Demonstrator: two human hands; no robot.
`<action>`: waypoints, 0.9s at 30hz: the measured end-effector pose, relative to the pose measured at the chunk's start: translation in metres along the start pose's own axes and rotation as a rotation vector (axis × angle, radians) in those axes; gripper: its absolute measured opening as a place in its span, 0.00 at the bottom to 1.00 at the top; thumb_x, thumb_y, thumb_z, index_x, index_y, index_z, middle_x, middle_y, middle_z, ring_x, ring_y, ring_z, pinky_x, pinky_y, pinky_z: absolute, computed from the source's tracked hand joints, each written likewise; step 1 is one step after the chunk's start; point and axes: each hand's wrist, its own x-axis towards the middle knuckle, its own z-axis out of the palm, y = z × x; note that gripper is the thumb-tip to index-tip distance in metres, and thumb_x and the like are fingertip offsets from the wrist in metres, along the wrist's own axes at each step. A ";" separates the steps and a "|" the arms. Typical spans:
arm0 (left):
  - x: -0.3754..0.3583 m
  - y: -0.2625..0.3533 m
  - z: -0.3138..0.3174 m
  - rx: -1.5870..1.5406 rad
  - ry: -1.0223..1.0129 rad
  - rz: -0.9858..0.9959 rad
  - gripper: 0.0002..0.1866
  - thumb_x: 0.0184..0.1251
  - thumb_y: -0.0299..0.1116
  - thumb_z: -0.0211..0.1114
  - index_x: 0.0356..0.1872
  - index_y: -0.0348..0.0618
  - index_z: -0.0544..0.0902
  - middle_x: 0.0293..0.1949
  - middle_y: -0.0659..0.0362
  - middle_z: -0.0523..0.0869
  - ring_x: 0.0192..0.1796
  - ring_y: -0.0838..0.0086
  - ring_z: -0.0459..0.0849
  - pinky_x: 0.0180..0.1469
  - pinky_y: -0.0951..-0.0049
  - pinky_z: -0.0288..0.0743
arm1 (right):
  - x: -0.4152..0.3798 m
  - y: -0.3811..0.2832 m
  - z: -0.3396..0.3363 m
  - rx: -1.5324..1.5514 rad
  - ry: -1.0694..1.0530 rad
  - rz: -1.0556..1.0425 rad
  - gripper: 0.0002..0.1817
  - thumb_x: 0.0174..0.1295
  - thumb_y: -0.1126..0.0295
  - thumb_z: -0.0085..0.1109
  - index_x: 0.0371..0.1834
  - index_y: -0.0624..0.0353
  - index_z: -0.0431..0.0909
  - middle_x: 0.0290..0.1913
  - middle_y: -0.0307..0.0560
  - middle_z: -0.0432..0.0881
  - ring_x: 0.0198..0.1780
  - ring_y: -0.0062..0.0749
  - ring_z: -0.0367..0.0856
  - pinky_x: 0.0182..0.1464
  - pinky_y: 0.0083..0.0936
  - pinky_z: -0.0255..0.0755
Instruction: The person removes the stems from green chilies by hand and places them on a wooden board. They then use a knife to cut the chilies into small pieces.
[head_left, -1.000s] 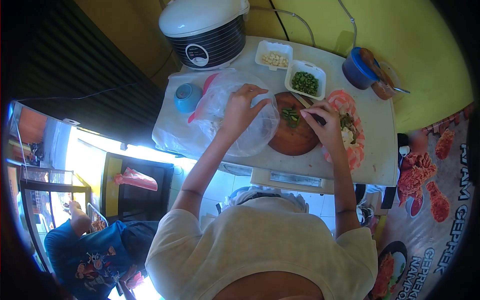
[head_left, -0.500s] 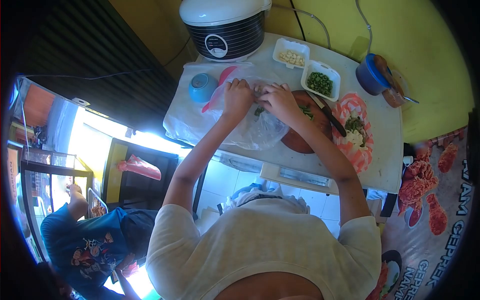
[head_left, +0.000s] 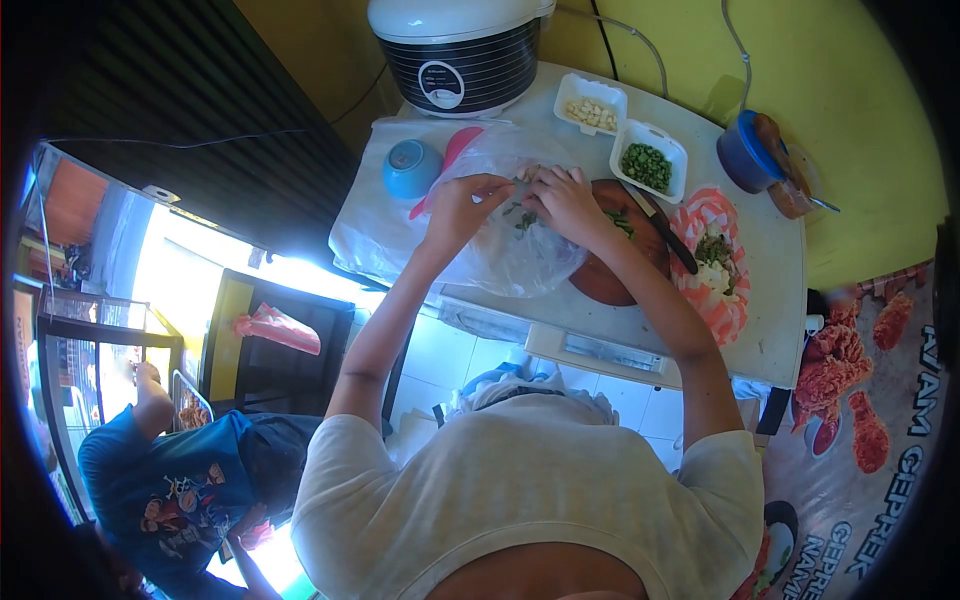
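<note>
My left hand [head_left: 462, 204] grips the edge of a clear plastic bag [head_left: 515, 255] that lies on the white table [head_left: 770, 320]. My right hand [head_left: 567, 200] is at the bag's mouth, fingers pinched on green vegetable pieces [head_left: 524, 218] over the opening. To the right lies a round wooden cutting board [head_left: 610, 280] with a few green pieces on it. A black-handled knife [head_left: 662, 230] rests across the board's right side.
A rice cooker [head_left: 460, 50] stands at the back. Two white trays hold pale pieces [head_left: 592, 112] and chopped greens [head_left: 646, 165]. A blue bowl [head_left: 410, 167], a blue tub [head_left: 745, 150] and a patterned plate [head_left: 712, 265] sit around. A person in blue [head_left: 170, 490] is lower left.
My right hand left the knife on the board and moved left to the bag with green pieces. My left hand shifted to hold the bag's edge.
</note>
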 end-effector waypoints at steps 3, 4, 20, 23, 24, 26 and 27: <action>0.000 -0.003 -0.004 -0.021 -0.031 -0.021 0.11 0.65 0.33 0.71 0.45 0.38 0.89 0.37 0.56 0.91 0.37 0.76 0.87 0.40 0.75 0.77 | 0.002 -0.007 -0.012 0.025 0.070 -0.055 0.05 0.59 0.65 0.66 0.36 0.49 0.84 0.47 0.35 0.80 0.51 0.32 0.75 0.52 0.34 0.60; 0.000 0.000 -0.005 -0.022 -0.031 -0.022 0.11 0.65 0.33 0.71 0.45 0.38 0.89 0.37 0.56 0.91 0.37 0.76 0.87 0.40 0.75 0.77 | 0.002 -0.010 -0.017 0.045 0.078 -0.056 0.05 0.59 0.66 0.65 0.37 0.49 0.83 0.47 0.34 0.80 0.51 0.32 0.75 0.52 0.34 0.60; -0.013 0.009 0.002 -0.495 -0.294 -0.203 0.15 0.70 0.37 0.68 0.48 0.36 0.88 0.38 0.60 0.90 0.41 0.81 0.83 0.49 0.77 0.76 | -0.004 -0.031 -0.068 0.017 0.229 -0.040 0.08 0.58 0.72 0.64 0.40 0.48 0.78 0.45 0.34 0.76 0.48 0.32 0.75 0.50 0.34 0.59; -0.014 0.009 0.007 -0.546 -0.315 -0.170 0.15 0.72 0.37 0.66 0.49 0.35 0.88 0.38 0.60 0.90 0.41 0.81 0.82 0.50 0.77 0.76 | -0.007 -0.032 -0.073 0.003 0.252 -0.033 0.08 0.59 0.72 0.64 0.40 0.48 0.78 0.45 0.35 0.76 0.48 0.32 0.75 0.49 0.34 0.58; -0.014 0.011 0.008 -0.570 -0.318 -0.154 0.15 0.73 0.37 0.65 0.49 0.35 0.88 0.38 0.61 0.90 0.42 0.81 0.82 0.50 0.77 0.76 | -0.008 -0.033 -0.076 0.002 0.252 -0.031 0.08 0.59 0.72 0.64 0.40 0.48 0.78 0.45 0.35 0.76 0.48 0.32 0.75 0.49 0.34 0.58; -0.015 0.017 0.007 -0.571 -0.334 -0.160 0.15 0.74 0.36 0.65 0.49 0.35 0.87 0.39 0.60 0.90 0.42 0.81 0.81 0.50 0.77 0.75 | -0.010 -0.035 -0.080 -0.013 0.259 -0.015 0.08 0.59 0.72 0.64 0.40 0.48 0.78 0.45 0.35 0.76 0.47 0.31 0.75 0.49 0.33 0.58; -0.015 0.020 0.007 -0.572 -0.347 -0.165 0.15 0.74 0.36 0.64 0.49 0.35 0.87 0.39 0.60 0.90 0.43 0.81 0.81 0.51 0.77 0.75 | -0.012 -0.035 -0.081 -0.013 0.259 -0.013 0.08 0.59 0.72 0.64 0.40 0.48 0.78 0.45 0.35 0.76 0.47 0.31 0.75 0.49 0.33 0.58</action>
